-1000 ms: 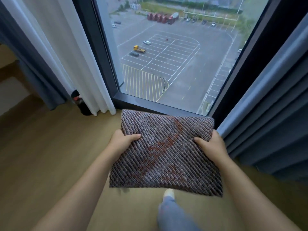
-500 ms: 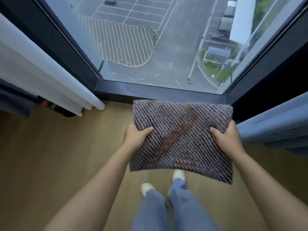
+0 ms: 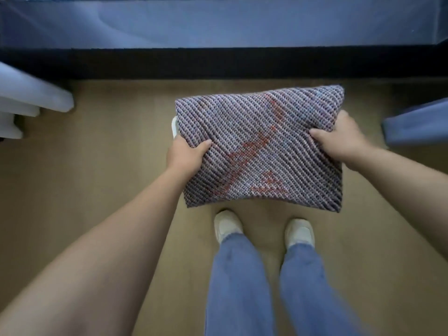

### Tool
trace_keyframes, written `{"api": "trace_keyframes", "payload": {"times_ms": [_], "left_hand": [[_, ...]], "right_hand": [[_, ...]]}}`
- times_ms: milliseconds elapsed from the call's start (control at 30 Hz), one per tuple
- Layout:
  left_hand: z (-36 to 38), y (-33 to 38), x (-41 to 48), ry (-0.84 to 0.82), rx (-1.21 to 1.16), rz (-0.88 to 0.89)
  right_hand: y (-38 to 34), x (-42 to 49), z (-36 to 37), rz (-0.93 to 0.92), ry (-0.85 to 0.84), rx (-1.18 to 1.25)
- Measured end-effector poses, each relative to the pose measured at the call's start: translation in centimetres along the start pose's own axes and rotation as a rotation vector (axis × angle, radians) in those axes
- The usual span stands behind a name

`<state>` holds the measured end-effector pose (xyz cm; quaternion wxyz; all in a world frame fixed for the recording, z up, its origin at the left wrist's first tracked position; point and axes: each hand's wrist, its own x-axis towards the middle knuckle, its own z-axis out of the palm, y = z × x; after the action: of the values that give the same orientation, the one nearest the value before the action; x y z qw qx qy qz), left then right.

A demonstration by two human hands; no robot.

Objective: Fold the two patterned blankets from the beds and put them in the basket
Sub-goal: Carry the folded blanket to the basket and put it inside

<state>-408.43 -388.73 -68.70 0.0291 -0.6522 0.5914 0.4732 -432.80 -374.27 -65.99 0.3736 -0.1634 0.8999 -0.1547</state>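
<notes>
Blanket (image 3: 257, 146) is pinched at each end by left hand (image 3: 185, 155) and right hand (image 3: 344, 140), long axis between grips; white rim (image 3: 174, 127) is glimpsed below, nearer the left.

grey diagonal-knit blanket (image 3: 259, 146) with red motif, tan floor (image 3: 97, 154)

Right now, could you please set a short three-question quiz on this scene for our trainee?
1. True or false: only the left grip holds the folded blanket, while the right grip hangs free.
2. Multiple choice: the blanket's woven motif is A) green, B) reddish-orange, C) yellow.
3. Fill in: below the blanket, ___ pale shoes stand on the wooden floor.

Key
1. False: both grips hold it, one at each side, thumbs on top.
2. B.
3. Two.
</notes>
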Motion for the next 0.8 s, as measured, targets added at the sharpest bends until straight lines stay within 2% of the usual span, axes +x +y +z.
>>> {"api": "trace_keyframes", "payload": {"times_ms": [100, 233, 367, 500, 633, 800], "left_hand": [[2.1, -3.6, 3.9, 0.077, 0.043, -0.050], [3.5, -6.4, 6.8, 0.151, 0.124, -0.019], [4.8, -8.0, 7.7, 0.161, 0.183, 0.051], [5.5, -8.7, 7.3, 0.246, 0.174, 0.055], [6.0, -8.7, 7.0, 0.268, 0.164, 0.145], [7.2, -9.3, 8.0, 0.344, 0.461, 0.185]], "right_hand": [[1.3, 2.9, 5.3, -0.003, -0.017, -0.057], [1.9, 5.6, 9.3, -0.032, 0.054, -0.077], [2.4, 6.7, 10.3, -0.109, 0.130, -0.087], [2.1, 6.5, 10.7, -0.260, 0.192, -0.102], [2.4, 6.6, 10.7, -0.294, 0.227, -0.112], [4.2, 7.8, 12.0, -0.261, 0.238, -0.102]]}}
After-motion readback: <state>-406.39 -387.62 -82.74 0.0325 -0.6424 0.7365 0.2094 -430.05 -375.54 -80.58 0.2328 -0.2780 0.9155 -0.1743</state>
